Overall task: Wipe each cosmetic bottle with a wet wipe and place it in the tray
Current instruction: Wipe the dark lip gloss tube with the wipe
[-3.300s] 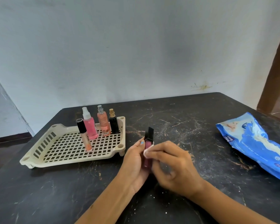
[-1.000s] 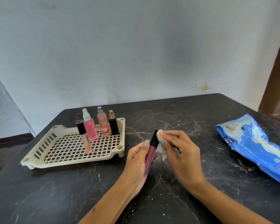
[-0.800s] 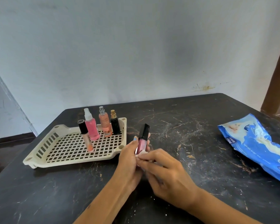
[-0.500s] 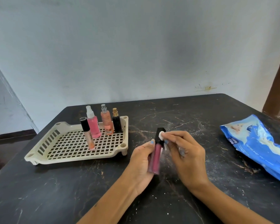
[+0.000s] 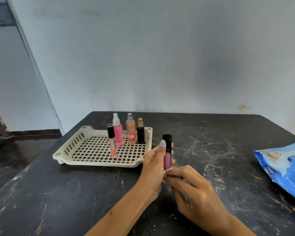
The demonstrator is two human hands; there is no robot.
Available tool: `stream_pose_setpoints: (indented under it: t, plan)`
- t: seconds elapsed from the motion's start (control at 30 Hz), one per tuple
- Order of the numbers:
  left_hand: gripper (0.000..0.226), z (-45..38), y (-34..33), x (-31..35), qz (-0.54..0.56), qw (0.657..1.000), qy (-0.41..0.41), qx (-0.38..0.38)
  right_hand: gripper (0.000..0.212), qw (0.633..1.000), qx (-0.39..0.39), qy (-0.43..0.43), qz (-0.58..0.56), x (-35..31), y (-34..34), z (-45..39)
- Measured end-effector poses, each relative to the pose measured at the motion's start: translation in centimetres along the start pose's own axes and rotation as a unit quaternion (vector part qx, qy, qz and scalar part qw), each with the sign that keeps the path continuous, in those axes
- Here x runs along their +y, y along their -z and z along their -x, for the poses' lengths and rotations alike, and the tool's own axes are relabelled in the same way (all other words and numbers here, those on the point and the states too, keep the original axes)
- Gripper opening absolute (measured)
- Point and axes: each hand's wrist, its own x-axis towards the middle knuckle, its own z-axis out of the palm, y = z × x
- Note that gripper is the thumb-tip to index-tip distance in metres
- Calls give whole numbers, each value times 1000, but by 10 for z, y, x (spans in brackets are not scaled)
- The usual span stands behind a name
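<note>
My left hand (image 5: 154, 165) holds a pink lip gloss tube (image 5: 167, 154) with a black cap upright above the table. My right hand (image 5: 192, 189) pinches a small white wet wipe (image 5: 166, 170) against the bottom end of the tube; most of the wipe is hidden by my fingers. Left of my hands sits the cream slotted tray (image 5: 85, 150). In it stand a black-capped concealer tube (image 5: 111, 140), a pink spray bottle (image 5: 117, 132), a peach spray bottle (image 5: 130, 129) and a black bottle with a gold cap (image 5: 140, 132), all along the tray's far right side.
A blue pack of wet wipes (image 5: 284, 169) lies at the right edge of the black marbled table (image 5: 75, 193). A pale wall stands behind the table, and a dark floor shows at the left.
My right hand with the wipe has slid from the tube's black cap down to its bottom end. The tube now stands more upright in my left hand. The view has shifted leftward.
</note>
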Motion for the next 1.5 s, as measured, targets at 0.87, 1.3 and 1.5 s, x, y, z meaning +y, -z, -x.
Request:
stream_pose_setpoints:
  t: [0.87, 1.3, 1.5]
  plan:
    - [25, -51, 69, 16, -246, 931, -247, 109, 16, 997, 21, -49, -53, 5, -6, -2]
    - [47, -50, 70, 19, -284, 911, -276, 111, 20, 997, 9, -62, -38, 5, -3, -3]
    - [64, -38, 65, 25, -334, 860, -366, 120, 20, 997, 20, -70, -35, 7, -1, -3]
